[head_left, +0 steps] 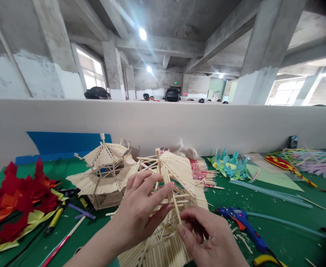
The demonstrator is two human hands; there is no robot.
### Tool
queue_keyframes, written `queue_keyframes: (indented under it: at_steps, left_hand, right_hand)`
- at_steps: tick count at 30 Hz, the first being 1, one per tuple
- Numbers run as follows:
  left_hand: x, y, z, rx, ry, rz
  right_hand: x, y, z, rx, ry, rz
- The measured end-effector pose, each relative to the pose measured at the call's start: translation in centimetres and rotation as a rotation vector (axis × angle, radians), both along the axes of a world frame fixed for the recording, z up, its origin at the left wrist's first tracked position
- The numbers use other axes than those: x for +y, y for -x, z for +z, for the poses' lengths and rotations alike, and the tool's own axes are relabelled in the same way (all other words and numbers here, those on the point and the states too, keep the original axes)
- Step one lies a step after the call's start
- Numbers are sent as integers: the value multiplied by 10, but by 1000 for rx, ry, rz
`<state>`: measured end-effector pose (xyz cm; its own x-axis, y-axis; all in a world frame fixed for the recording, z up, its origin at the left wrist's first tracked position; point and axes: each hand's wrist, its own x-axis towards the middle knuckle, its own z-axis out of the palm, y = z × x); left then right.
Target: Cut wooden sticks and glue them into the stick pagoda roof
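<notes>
A pagoda model of pale wooden sticks (pixel 179 163) stands in front of me, its roof partly covered with rows of sticks and partly bare frame. My left hand (pixel 144 200) reaches over the near side of this roof, fingers stretched and apart, fingertips by the slanting sticks. Between the thumb and fingers of my right hand (pixel 207 233) is the lower end of a thin wooden stick (pixel 176 205), which slopes up toward the roof's peak. My hands hide part of the lower structure. Behind my left hand is a second stick pavilion (pixel 104 167) with two roof tiers.
A blue glue gun (pixel 243 222) lies at right among stick scraps, near blue strips (pixel 271 193). Packaged sticks (pixel 203 172) and a teal paper flower (pixel 229 165) sit behind. Red paper flowers (pixel 20 196) and a yellow-black pen-like tool (pixel 55 218) are left. A white partition (pixel 163 118) bounds the table.
</notes>
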<state>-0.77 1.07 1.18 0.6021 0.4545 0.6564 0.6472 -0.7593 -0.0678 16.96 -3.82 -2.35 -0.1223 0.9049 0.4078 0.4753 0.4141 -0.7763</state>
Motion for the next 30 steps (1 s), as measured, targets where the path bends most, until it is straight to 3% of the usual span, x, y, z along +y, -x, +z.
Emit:
queue_keyframes:
  at_steps: [4, 11, 14, 18, 30]
  left_hand:
    - [0, 1, 0, 2, -13, -5]
    - [1, 1, -3, -12, -7, -23]
    - [1, 0, -2, -33, -2, -35]
    - [-1, 1, 2, -43, 35, -73]
    - [1, 0, 1, -43, 47, -104]
  right_hand:
    - [1, 0, 0, 111, 62, 0]
    - [6, 11, 1, 542, 371, 179]
    - [7, 20, 1, 792, 479, 145]
    - [8, 30, -1, 965, 545, 52]
    - [8, 41, 9, 1102, 584, -88]
